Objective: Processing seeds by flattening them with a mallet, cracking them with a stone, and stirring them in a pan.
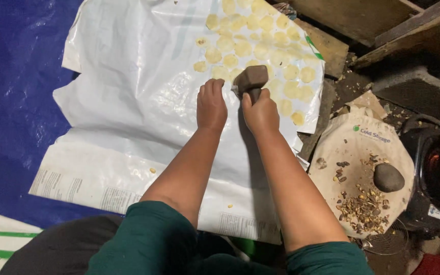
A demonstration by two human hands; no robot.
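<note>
Just above the frame's centre, a brown block-headed mallet [251, 79] stood gripped by the right hand [260, 113], whose fingers were clamped around its short handle. Its blunt, dull head rested over pale yellow flattened discs [260, 35], spread in rows toward the upper right of a white plastic sheet [128, 91]. The left hand [211, 106] lay flat just beside it, fingers together, pressing the sheet. Bare white sheet stretched open to the left, edged by a blue tarp [11, 102]. At right, a cloth bag [362, 153] carried a dark stone [388, 177] and scattered seed husks [365, 209].
</note>
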